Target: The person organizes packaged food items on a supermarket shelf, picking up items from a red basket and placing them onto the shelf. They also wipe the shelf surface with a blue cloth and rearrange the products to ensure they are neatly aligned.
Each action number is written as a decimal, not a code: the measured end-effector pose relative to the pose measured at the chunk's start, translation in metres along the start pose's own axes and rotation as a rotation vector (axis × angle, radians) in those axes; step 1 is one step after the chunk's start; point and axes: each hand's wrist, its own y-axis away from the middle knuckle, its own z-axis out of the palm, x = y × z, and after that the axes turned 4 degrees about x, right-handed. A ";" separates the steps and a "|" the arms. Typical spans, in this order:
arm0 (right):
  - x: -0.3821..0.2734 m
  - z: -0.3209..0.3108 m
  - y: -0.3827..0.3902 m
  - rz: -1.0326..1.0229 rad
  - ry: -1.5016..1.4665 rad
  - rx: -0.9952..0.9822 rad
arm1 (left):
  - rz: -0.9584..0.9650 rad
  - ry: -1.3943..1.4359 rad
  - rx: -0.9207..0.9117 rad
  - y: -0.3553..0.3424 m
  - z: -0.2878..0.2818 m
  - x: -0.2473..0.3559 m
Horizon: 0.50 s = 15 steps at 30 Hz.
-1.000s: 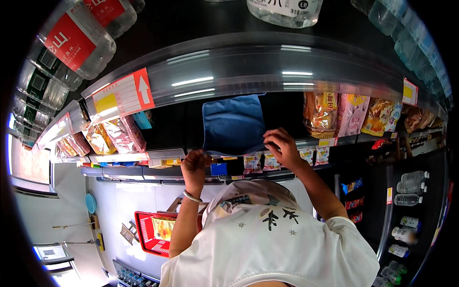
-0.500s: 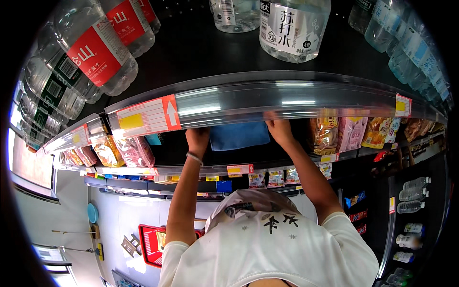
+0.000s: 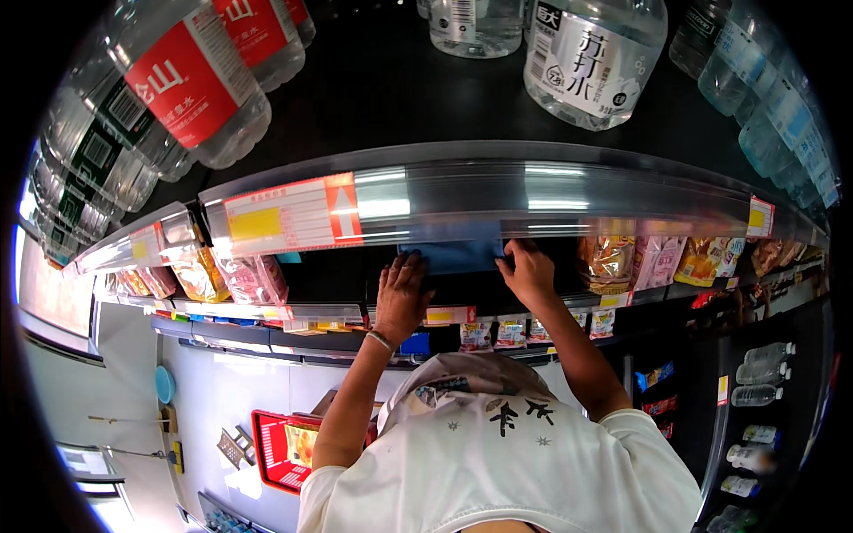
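Observation:
A blue cloth (image 3: 462, 255) lies spread on the dark lower shelf, its far part seen through the clear edge strip of the shelf above. My left hand (image 3: 402, 295) rests with its fingers stretched out at the near left corner of the cloth, palm down. At the opposite side my right hand (image 3: 530, 274) is closed, thumb and fingers pinching the cloth's right edge. A light bracelet (image 3: 382, 341) circles my left wrist.
A transparent strip (image 3: 462, 191) with a price card (image 3: 293, 213) runs above my hands. Large water bottles (image 3: 591, 67) stand on the upper shelf. Bagged snacks (image 3: 607, 262) flank the cloth. A red basket (image 3: 271, 453) sits on the floor behind.
My left hand has come back toward me and its fingers now show on the cloth. My right hand has also drawn nearer. The view has shifted slightly.

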 end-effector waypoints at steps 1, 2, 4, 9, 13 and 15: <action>0.000 0.003 0.001 -0.026 -0.029 0.044 | 0.009 -0.010 0.027 0.004 0.000 -0.001; 0.002 0.004 0.001 -0.047 -0.052 0.092 | -0.011 -0.009 0.048 0.003 -0.002 -0.001; 0.003 0.005 0.001 0.012 -0.123 0.097 | -0.053 -0.006 0.088 0.002 -0.008 -0.003; 0.003 0.015 -0.004 0.297 -0.528 -0.007 | -0.214 -0.018 0.260 0.013 -0.019 -0.064; -0.002 0.020 -0.009 0.294 -0.611 0.105 | -0.350 -0.084 0.318 0.022 -0.020 -0.108; -0.015 0.015 -0.018 0.200 -0.521 0.167 | -0.371 -0.111 0.320 0.024 -0.018 -0.112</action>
